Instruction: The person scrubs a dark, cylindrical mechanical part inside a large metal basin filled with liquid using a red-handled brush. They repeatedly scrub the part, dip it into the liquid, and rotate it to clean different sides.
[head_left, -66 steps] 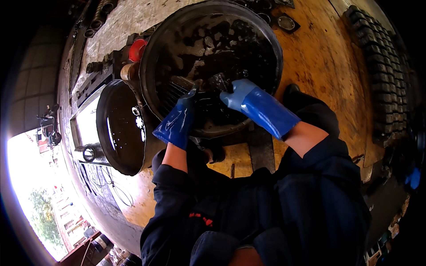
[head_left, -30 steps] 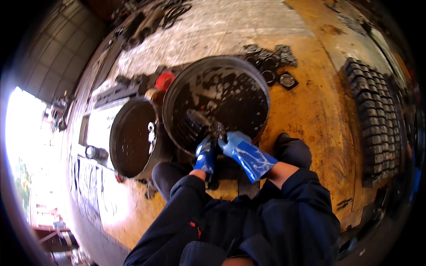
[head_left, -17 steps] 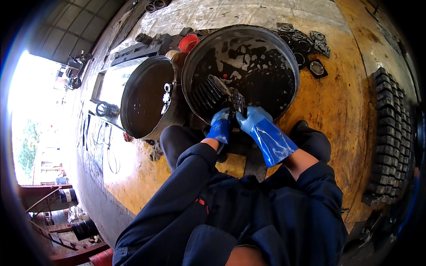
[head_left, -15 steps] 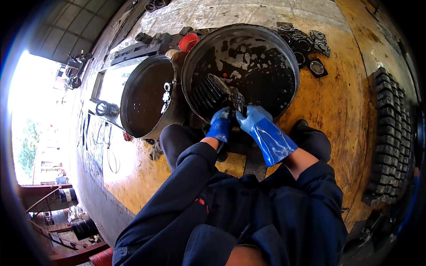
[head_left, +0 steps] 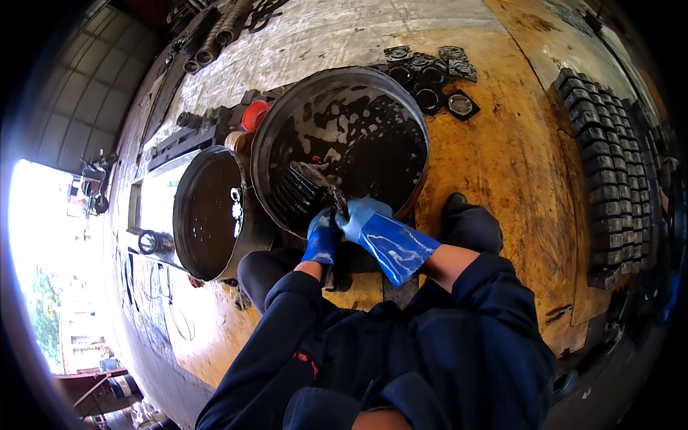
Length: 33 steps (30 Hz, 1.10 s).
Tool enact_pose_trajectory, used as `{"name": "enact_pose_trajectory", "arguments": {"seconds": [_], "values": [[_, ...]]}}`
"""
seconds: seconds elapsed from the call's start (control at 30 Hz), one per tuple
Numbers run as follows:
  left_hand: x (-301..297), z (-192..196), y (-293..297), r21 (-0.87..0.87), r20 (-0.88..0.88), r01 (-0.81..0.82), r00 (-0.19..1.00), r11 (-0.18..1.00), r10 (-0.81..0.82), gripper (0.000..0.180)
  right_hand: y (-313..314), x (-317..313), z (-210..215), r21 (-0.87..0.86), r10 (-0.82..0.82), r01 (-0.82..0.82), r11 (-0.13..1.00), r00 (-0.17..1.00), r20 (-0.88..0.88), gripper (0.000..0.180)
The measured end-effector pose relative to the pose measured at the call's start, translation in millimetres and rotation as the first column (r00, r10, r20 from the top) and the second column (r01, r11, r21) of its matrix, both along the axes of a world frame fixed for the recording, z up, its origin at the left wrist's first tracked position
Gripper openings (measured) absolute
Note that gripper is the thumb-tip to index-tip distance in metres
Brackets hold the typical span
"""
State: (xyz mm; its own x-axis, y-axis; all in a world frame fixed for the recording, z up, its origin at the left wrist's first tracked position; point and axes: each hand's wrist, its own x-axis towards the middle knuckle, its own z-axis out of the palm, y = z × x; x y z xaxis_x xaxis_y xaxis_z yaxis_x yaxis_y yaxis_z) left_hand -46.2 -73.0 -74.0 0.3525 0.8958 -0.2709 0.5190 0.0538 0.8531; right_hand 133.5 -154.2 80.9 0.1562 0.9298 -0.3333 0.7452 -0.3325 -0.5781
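Observation:
My right hand (head_left: 364, 217), in a blue rubber glove, is closed round a dark, wet, oily part (head_left: 339, 201) at the near rim of a large round tub (head_left: 423, 129). My left hand (head_left: 322, 224), gloved the same way, is curled right beside it against the tub's near side. What its fingers hold is hidden. Black liquid with patches of pale foam fills the tub. Just beyond my left hand, a black ribbed piece (head_left: 295, 195) leans inside the wall, half in the liquid. A small red thing (head_left: 316, 158) shows in the foam.
To the left stands a second drum (head_left: 188, 247) of brown liquid with shiny metal pieces at its side. A red bowl (head_left: 254, 115) sits behind. Dark round parts (head_left: 430, 75) lie on the stained floor at the far right; stacked black blocks (head_left: 605, 168) line the right.
The whole view has shifted, so the tub and hands appear lower and further left. Both hands remain at the tub's near rim, with the dark part in my right hand.

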Motion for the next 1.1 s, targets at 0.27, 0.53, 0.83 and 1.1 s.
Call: {"name": "enact_pose_trajectory", "arguments": {"seconds": [0.27, 0.53, 0.83, 1.1], "values": [[-3, -7, 6, -0.15, 0.123, -0.026, 0.991, 0.988, 0.045, 0.021, 1, 2, 4, -0.031, 0.001, -0.002, 1.0, 1.0, -0.031, 0.044], [-8, -11, 11, -0.013, 0.017, 0.05, 0.999, 0.999, -0.05, 0.021, 2, -2, 4, -0.013, 0.021, -0.021, 1.0, 1.0, 0.01, 0.043], [5, 9, -5, -0.236, 0.231, -0.079, 0.964, 0.969, 0.135, 0.018, 0, 0, 1, -0.004, 0.004, -0.004, 1.0, 1.0, 0.013, 0.043], [4, 2, -5, -0.211, 0.221, -0.088, 0.966, 0.973, 0.136, 0.018, 2, 1, 1, -0.026, 0.054, -0.054, 0.998, 0.998, -0.03, 0.045]]}}
